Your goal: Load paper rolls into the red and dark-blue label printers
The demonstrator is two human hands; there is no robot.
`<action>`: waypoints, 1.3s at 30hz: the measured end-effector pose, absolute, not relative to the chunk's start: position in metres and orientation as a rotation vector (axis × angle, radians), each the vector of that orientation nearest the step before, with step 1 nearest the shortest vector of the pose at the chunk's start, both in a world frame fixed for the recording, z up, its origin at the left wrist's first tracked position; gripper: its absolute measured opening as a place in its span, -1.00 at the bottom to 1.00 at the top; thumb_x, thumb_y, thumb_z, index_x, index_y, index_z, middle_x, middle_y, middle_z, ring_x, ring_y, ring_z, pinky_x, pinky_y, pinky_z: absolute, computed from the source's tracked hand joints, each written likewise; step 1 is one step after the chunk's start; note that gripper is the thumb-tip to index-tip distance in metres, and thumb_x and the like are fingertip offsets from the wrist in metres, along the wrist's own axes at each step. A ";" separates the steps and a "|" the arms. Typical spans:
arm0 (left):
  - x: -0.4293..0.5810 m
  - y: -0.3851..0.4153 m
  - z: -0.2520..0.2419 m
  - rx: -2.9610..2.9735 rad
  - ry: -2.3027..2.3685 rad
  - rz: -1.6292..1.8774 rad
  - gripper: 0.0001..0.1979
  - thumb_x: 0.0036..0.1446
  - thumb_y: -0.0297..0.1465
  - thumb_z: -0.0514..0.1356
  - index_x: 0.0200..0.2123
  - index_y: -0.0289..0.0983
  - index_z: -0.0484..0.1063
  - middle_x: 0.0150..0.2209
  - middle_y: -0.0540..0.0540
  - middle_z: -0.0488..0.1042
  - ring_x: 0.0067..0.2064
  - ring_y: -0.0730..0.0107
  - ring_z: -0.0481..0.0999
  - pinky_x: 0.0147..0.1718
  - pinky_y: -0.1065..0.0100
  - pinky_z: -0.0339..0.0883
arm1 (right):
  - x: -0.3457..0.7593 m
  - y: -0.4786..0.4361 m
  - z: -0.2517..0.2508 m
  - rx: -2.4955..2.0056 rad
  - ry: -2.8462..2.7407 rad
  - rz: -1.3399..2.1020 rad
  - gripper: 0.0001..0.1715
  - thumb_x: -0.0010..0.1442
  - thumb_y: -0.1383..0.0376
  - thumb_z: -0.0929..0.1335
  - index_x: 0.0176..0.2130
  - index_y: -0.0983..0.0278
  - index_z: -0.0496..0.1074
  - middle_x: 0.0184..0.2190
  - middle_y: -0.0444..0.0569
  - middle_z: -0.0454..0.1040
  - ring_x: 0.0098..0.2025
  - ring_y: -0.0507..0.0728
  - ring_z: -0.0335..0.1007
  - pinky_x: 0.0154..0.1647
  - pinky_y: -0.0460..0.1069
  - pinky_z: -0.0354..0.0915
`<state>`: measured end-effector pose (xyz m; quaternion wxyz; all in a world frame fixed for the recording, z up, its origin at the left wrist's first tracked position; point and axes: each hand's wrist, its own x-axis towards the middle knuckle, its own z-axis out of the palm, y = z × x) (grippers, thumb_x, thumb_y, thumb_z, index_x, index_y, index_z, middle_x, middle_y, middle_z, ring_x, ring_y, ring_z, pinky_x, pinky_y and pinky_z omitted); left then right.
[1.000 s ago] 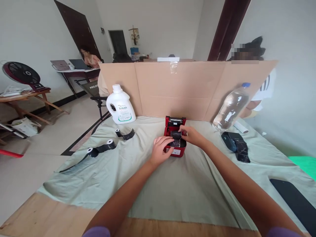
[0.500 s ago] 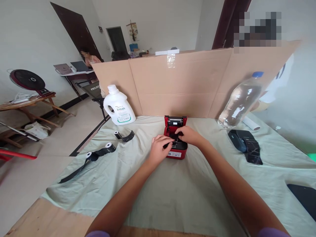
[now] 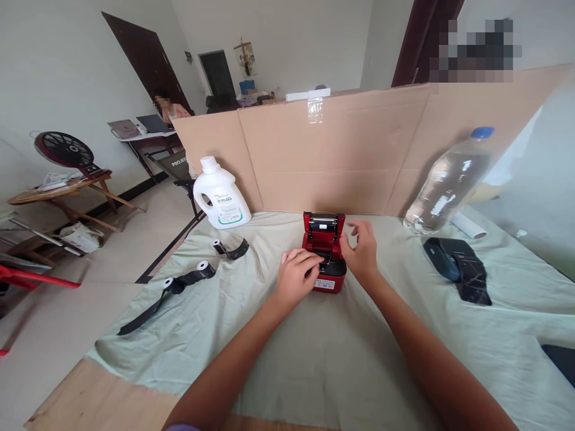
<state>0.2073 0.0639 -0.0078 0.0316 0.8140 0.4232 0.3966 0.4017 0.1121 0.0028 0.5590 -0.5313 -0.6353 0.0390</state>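
A small red printer (image 3: 324, 236) stands with its lid open in the middle of the cloth-covered table (image 3: 314, 347). A black roll lies in its bay, mostly hidden by fingers. My left hand (image 3: 296, 276) rests on the printer's front left, its fingers curled over the bay onto the black roll. My right hand (image 3: 362, 248) hovers just right of the printer, fingers spread and holding nothing.
A cardboard screen (image 3: 359, 149) walls the table's back. A white jug (image 3: 221, 194) stands back left, a clear bottle (image 3: 449, 182) leans back right. Black paper rolls (image 3: 188, 278) trail at the left; a dark printer (image 3: 456, 269) lies at the right. A person sits behind the screen.
My right hand has let go of the black roll and lifted off to the right of the printer, opening. My left hand stays on the printer's front.
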 end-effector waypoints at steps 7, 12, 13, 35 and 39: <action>0.197 0.067 0.000 2.396 1.252 1.395 -0.85 0.25 -0.32 0.23 -0.15 -0.14 0.58 -0.21 -0.02 0.65 -0.11 0.28 0.55 0.00 0.16 0.27 | 0.384 0.099 0.009 -1.138 -1.898 0.591 -0.79 0.22 0.31 0.28 -0.35 0.18 0.51 -0.34 -0.08 0.61 -0.25 0.16 0.49 -0.16 0.05 0.34; 0.075 0.111 0.020 2.074 2.016 1.234 -0.79 0.29 -0.38 0.16 -0.07 -0.25 0.53 -0.03 -0.13 0.59 -0.05 0.31 0.51 0.04 0.20 0.30 | 0.389 0.102 0.008 -1.201 -2.036 0.723 -0.75 0.23 0.29 0.27 -0.29 0.16 0.56 -0.26 -0.10 0.63 -0.20 0.17 0.50 -0.11 0.07 0.33; 0.045 0.120 0.021 2.006 2.138 1.152 -0.76 0.25 -0.41 0.19 -0.03 -0.31 0.51 -0.02 -0.19 0.57 -0.06 0.26 0.50 0.04 0.13 0.29 | 0.389 0.102 0.008 -1.220 -2.040 0.720 -0.75 0.23 0.29 0.27 -0.28 0.16 0.56 -0.27 -0.10 0.62 -0.20 0.17 0.50 -0.11 0.07 0.32; -0.038 0.095 0.024 2.096 2.174 0.728 -0.65 0.12 -0.13 0.24 -0.12 -0.22 0.51 -0.21 -0.12 0.55 -0.20 0.23 0.54 -0.17 0.27 0.36 | 0.388 0.098 0.010 -1.225 -1.987 0.757 -0.77 0.22 0.26 0.30 -0.30 0.16 0.57 -0.25 -0.12 0.63 -0.19 0.17 0.51 -0.14 0.05 0.34; -0.055 0.015 0.015 2.205 2.104 0.789 -0.57 0.14 0.00 0.21 -0.11 -0.21 0.51 -0.25 -0.09 0.55 -0.26 0.24 0.53 -0.21 0.27 0.38 | 0.388 0.099 0.008 -1.197 -1.989 0.739 -0.76 0.23 0.27 0.29 -0.31 0.17 0.57 -0.27 -0.10 0.63 -0.21 0.17 0.50 -0.18 0.05 0.34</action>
